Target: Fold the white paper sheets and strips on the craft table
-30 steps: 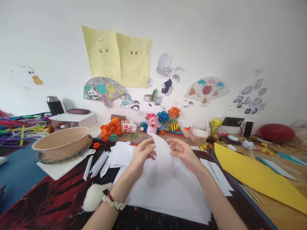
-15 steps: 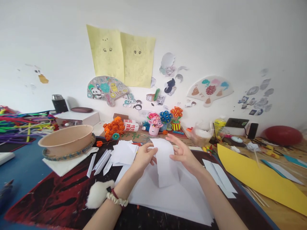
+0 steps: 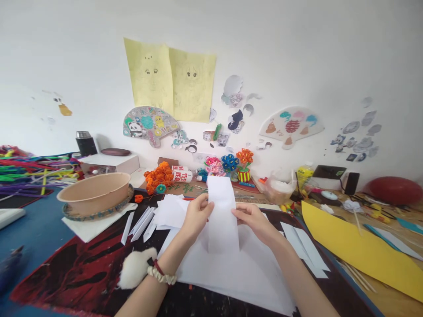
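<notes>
A strip of white paper (image 3: 223,220) stands upright between my hands, its top edge raised in front of the pink flowers. My left hand (image 3: 197,216) pinches its left edge between thumb and fingers. On the opposite edge, my right hand (image 3: 253,221) grips it the same way, with the fingers behind partly hidden. Beneath lie large white sheets (image 3: 257,277) on a dark red and black mat (image 3: 76,268). Left of my left hand are a pile of smaller white papers (image 3: 169,212) and several narrow folded strips (image 3: 142,221). More cut strips (image 3: 306,246) lie to the right.
A beige basin (image 3: 95,191) stands at the left, near a white fluffy item (image 3: 136,268) by my left wrist. Orange flowers (image 3: 158,177) and potted craft flowers (image 3: 244,165) line the back. Yellow card (image 3: 360,246) and thin wooden sticks (image 3: 358,275) lie right.
The paper strip has gone from curved and tilted to straighter and upright, its top higher. My right hand has moved down from the top to the strip's right edge.
</notes>
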Demonstrator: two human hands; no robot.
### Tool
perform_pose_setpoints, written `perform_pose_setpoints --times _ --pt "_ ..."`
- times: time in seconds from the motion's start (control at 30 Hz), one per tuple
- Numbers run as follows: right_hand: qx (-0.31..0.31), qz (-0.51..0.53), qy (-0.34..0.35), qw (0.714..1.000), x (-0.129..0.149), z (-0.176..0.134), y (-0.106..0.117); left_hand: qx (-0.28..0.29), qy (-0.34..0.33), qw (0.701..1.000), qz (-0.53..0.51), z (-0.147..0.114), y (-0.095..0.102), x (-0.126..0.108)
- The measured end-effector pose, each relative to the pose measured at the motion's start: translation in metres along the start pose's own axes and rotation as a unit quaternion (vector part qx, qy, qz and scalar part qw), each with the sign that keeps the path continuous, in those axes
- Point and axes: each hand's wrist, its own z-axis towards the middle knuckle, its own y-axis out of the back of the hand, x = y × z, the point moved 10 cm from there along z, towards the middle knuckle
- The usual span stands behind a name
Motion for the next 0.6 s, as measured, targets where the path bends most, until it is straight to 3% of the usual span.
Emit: perform_pose_setpoints --times 0.1,0.2,0.43,0.6 --pt "-0.01 -0.023 0.003 1.0 -0.002 0.002 0.003 -0.02 -0.009 1.0 0.018 -0.002 0.004 -0.006" --pt "-0.029 -0.115 0.014 0.993 -0.006 0.004 0.011 -0.036 -0.01 0.999 0.032 0.0 0.011 -0.006" --pt "-0.115 -0.343 0.063 0.93 -0.001 0.003 0.026 -0.07 0.004 0.996 0.055 0.014 0.032 0.012" --pt "-0.092 -0.405 0.09 0.905 0.008 0.0 0.016 -0.084 -0.004 0.99 0.11 0.012 0.045 0.009"
